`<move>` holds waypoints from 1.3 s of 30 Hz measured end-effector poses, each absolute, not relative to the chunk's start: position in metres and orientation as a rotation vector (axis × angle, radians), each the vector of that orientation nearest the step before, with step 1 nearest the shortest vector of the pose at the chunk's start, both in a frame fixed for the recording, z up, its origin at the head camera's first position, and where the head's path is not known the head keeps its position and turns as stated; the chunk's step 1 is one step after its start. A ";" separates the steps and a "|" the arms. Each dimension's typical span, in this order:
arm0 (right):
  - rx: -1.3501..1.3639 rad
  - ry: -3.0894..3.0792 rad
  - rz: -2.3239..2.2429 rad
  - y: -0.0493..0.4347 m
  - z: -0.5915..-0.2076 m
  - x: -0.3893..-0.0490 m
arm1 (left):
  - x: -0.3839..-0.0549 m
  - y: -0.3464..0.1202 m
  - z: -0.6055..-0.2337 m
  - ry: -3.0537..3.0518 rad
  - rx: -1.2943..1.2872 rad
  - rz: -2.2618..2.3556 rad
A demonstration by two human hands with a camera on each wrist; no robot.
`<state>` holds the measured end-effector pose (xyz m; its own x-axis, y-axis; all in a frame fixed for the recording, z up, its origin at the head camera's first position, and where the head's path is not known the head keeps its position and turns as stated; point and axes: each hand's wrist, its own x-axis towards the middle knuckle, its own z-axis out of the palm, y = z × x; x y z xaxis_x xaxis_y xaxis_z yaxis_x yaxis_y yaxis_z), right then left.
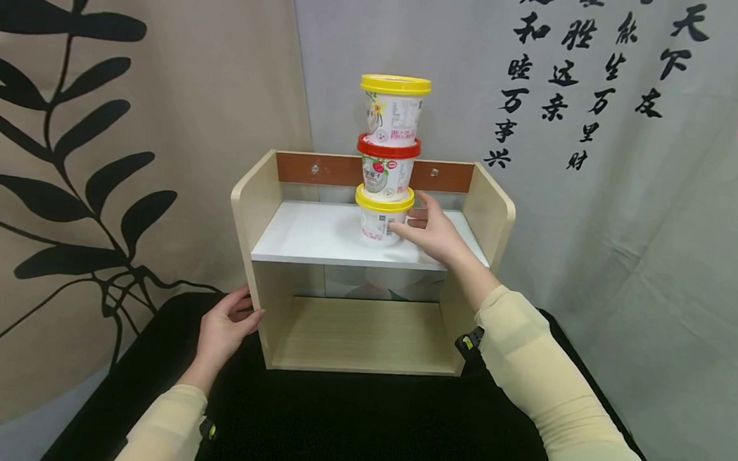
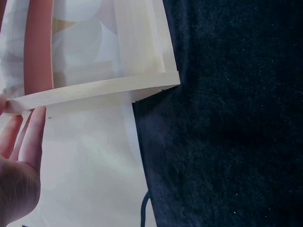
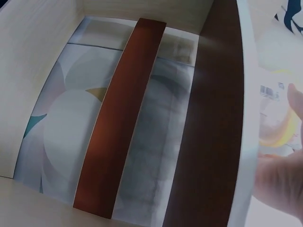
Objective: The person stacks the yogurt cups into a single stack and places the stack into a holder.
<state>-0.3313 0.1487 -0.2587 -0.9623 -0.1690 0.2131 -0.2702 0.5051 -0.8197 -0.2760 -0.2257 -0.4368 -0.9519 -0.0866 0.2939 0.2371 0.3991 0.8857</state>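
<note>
In the head view, my right hand holds the lowest of three stacked tubs, a white tub with a yellow lid. Its thumb lies across the front and the other fingers are at the right side. On this tub stands a white tub with a red lid. A yellow-lidded tub tops the stack. The stack is on the white upper board of a small wooden shelf. My left hand holds the shelf's left side panel, thumb at the front edge. Those fingers show against the panel's outer face.
A brown crossbar runs along the shelf's upper back. Black cloth covers the surface beneath and in front of the shelf. Curtains hang behind, one with a dark leaf print, another with black written characters.
</note>
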 end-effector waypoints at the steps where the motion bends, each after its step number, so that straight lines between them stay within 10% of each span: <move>1: 0.390 -2.640 1.452 0.151 -0.258 -0.328 | -0.276 -0.225 -0.437 -2.367 -0.132 -1.571; 39: 0.857 -2.512 1.127 0.218 -0.316 -0.220 | -0.226 -0.229 -0.401 -2.470 -0.273 -1.002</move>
<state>-0.2203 0.2184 -0.3158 -0.7932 -0.4092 0.4510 -0.6089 0.5259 -0.5939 -0.2264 -0.2291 -0.4011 -0.8753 0.0109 0.4835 0.3446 0.7155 0.6077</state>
